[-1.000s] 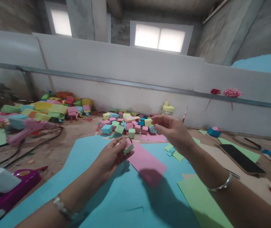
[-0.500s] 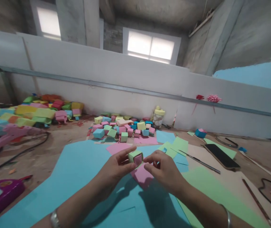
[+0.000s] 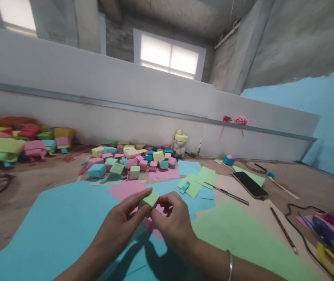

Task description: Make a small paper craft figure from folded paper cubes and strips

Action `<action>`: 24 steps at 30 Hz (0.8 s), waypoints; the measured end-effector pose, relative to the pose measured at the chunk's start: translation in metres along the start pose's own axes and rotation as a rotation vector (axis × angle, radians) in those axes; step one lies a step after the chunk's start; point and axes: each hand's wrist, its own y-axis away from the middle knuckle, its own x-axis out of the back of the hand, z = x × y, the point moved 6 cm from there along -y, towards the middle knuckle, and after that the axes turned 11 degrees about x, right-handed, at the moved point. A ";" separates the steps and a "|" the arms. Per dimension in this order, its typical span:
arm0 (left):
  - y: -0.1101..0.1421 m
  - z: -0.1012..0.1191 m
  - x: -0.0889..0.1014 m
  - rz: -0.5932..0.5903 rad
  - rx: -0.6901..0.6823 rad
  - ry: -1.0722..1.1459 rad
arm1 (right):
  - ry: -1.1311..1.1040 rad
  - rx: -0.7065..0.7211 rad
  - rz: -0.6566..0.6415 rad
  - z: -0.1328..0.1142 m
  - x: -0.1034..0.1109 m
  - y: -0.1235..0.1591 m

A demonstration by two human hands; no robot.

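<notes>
A small green paper cube (image 3: 149, 200) sits between both hands, low in the middle of the view. My left hand (image 3: 123, 222) pinches its left side with thumb and fingers. My right hand (image 3: 173, 222) curls round its right side, fingers closed on it. Under the hands lie a pink paper sheet (image 3: 126, 190) and a large blue sheet (image 3: 55, 222). Beyond them is a heap of little coloured paper cubes (image 3: 128, 158).
A green sheet (image 3: 243, 238) lies at the right. Farther right are a black phone (image 3: 250, 184), a thin metal tool (image 3: 227, 193), a pencil (image 3: 283, 230), a black cable (image 3: 301, 234) and scissors handles (image 3: 331, 234). A small jar (image 3: 180, 143) stands by the wall. Bigger paper boxes (image 3: 23, 140) pile up at the left.
My right hand came back from the cube heap and joined the left hand. The open green strip with a pink piece became a closed green cube. The camera turned right.
</notes>
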 end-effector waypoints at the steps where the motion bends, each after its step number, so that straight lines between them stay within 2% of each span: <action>1: -0.002 0.000 0.000 0.001 -0.015 -0.016 | 0.021 0.029 -0.013 -0.003 0.002 -0.002; 4: -0.004 0.000 0.002 0.006 -0.012 0.042 | 0.054 0.161 -0.147 -0.008 0.015 -0.019; 6: -0.004 0.001 0.006 0.020 0.036 0.133 | 0.089 0.248 -0.263 -0.001 0.031 -0.038; 10: -0.004 0.003 0.006 -0.062 0.138 0.297 | 0.310 0.290 -0.348 0.046 0.066 -0.077; 12: -0.006 0.003 0.002 -0.154 0.129 0.320 | 0.398 0.293 -0.402 0.074 0.069 -0.085; 14: -0.009 -0.002 -0.004 -0.241 0.116 0.288 | 0.452 0.297 -0.466 0.095 0.063 -0.084; 16: -0.011 -0.010 -0.006 -0.261 0.103 0.216 | 0.481 0.301 -0.518 0.108 0.053 -0.079; 18: -0.013 -0.014 -0.001 -0.186 0.081 0.138 | 0.497 0.306 -0.541 0.111 0.047 -0.074; 20: -0.013 -0.009 0.011 -0.039 0.018 0.069 | 0.499 0.320 -0.540 0.102 0.046 -0.069; 24: 0.000 0.019 0.030 0.235 -0.159 -0.040 | 0.427 0.426 -0.521 0.053 0.052 -0.050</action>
